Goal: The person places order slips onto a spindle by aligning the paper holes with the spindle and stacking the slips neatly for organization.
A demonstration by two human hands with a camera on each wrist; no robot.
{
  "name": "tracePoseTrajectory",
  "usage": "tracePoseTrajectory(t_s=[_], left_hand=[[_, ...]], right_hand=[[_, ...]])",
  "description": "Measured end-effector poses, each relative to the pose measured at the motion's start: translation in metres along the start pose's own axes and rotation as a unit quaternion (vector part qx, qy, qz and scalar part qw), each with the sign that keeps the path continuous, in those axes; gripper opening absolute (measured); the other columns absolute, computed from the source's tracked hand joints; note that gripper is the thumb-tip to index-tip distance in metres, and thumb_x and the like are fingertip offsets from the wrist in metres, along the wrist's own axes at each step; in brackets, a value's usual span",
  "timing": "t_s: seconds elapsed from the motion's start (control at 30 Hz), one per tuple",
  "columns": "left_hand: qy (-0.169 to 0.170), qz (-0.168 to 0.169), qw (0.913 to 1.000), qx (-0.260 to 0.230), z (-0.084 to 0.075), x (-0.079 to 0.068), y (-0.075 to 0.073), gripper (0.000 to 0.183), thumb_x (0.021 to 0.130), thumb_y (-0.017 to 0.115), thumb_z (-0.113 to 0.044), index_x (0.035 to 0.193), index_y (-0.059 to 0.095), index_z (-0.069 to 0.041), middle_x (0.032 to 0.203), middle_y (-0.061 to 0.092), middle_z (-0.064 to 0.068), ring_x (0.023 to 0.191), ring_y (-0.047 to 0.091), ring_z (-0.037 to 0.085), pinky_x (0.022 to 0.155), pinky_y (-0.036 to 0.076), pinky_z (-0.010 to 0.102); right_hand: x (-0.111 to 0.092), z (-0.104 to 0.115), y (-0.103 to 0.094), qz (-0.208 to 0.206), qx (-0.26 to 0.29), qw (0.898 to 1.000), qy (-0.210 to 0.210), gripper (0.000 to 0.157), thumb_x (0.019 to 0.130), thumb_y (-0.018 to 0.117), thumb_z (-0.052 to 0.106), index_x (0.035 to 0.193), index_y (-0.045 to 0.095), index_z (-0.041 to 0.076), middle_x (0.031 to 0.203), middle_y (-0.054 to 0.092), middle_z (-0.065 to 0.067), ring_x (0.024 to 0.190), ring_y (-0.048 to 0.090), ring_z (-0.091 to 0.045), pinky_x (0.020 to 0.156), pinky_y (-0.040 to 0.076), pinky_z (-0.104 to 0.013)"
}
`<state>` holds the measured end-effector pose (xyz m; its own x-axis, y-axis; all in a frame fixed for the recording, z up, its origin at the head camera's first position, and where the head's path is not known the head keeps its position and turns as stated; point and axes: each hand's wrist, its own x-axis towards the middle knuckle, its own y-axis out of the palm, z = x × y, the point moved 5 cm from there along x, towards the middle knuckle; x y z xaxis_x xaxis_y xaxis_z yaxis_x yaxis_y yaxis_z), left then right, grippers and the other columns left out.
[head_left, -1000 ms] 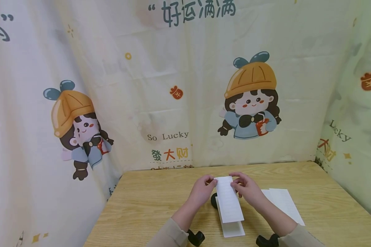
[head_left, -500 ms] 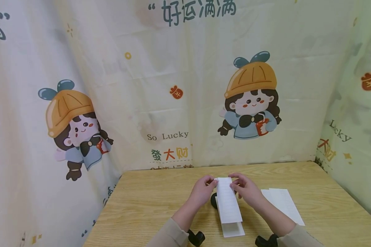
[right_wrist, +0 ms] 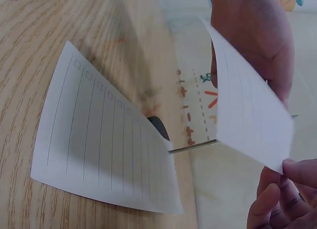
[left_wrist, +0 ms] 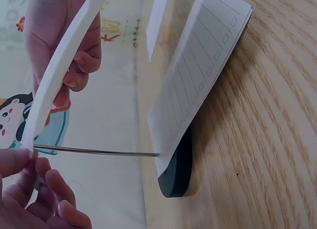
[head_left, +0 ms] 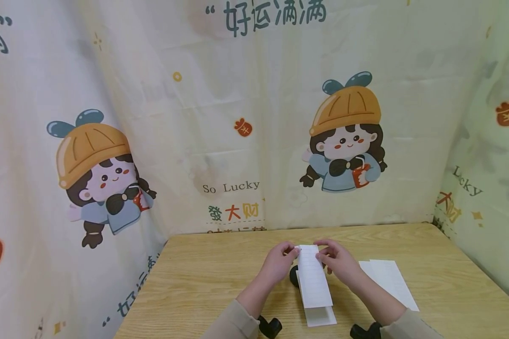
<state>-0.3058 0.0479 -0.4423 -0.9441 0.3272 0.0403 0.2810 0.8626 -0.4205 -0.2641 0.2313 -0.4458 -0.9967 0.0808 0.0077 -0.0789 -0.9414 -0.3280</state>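
My left hand [head_left: 278, 260] pinches the upper left corner of a white lined sheet [head_left: 315, 280], and my right hand [head_left: 340, 261] pinches its upper right edge. The sheet is held raised over a bill spike, whose thin metal rod [left_wrist: 99, 151] rises from a round black base [left_wrist: 179, 174]. In the right wrist view the rod [right_wrist: 194, 146] runs behind the sheet and its tip emerges past the far edge. Lower down, another lined sheet with small checkboxes [right_wrist: 109, 135] is pierced by the rod near one end and slopes over the base.
More white sheets [head_left: 391, 281] lie on the wooden table [head_left: 203, 278] to the right, partly behind my right forearm. A printed curtain [head_left: 220, 141] hangs along the table's back and sides. Black wrist devices [head_left: 270, 326] sit by both sleeves.
The raised sheet's near end has dipped slightly and shifted a little left. Both hands keep their pinch almost in place. The curtain on the left has swayed.
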Motion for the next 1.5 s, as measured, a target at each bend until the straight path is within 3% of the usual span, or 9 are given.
tracePoseTrajectory(t_s=[0.3, 0.57, 1.2, 1.5], left_hand=[[-0.025, 0.015, 0.9991, 0.030, 0.014, 0.001, 0.005, 0.018, 0.098, 0.063, -0.033, 0.098, 0.068, -0.016, 0.093, 0.062, -0.005, 0.082, 0.054, 0.015, 0.070, 0.047, 0.034], [-0.015, 0.021, 0.9984, 0.051, 0.014, -0.001, 0.006, 0.017, 0.097, 0.064, -0.031, 0.092, 0.066, -0.015, 0.089, 0.061, -0.004, 0.079, 0.053, 0.015, 0.067, 0.045, 0.033], [-0.035, 0.013, 0.9977, 0.057, 0.026, 0.001, 0.010, 0.016, 0.095, 0.067, -0.033, 0.091, 0.063, -0.019, 0.091, 0.060, -0.005, 0.076, 0.053, 0.015, 0.064, 0.044, 0.032], [-0.042, 0.015, 0.9971, 0.062, 0.028, -0.002, 0.009, 0.015, 0.093, 0.070, -0.030, 0.089, 0.062, -0.018, 0.085, 0.058, -0.003, 0.067, 0.052, 0.016, 0.056, 0.044, 0.032]], right_hand=[[0.000, -0.011, 0.001, 0.009, -0.003, 1.000, 0.015, 0.034, 0.095, 0.064, 0.005, 0.128, 0.058, 0.005, 0.089, 0.061, -0.008, 0.074, 0.058, -0.022, 0.060, 0.049, -0.035], [0.000, -0.013, 0.001, 0.019, -0.005, 1.000, 0.008, 0.034, 0.094, 0.064, 0.003, 0.127, 0.059, 0.002, 0.086, 0.062, -0.008, 0.072, 0.059, -0.023, 0.060, 0.050, -0.035], [0.001, -0.027, 0.007, 0.006, -0.023, 0.999, 0.029, 0.031, 0.093, 0.065, 0.001, 0.124, 0.061, 0.003, 0.086, 0.058, -0.009, 0.069, 0.055, -0.022, 0.058, 0.048, -0.033], [0.002, -0.029, 0.008, 0.022, -0.025, 0.999, 0.021, 0.033, 0.092, 0.065, 0.000, 0.124, 0.060, 0.002, 0.082, 0.058, -0.008, 0.067, 0.056, -0.022, 0.057, 0.047, -0.032]])
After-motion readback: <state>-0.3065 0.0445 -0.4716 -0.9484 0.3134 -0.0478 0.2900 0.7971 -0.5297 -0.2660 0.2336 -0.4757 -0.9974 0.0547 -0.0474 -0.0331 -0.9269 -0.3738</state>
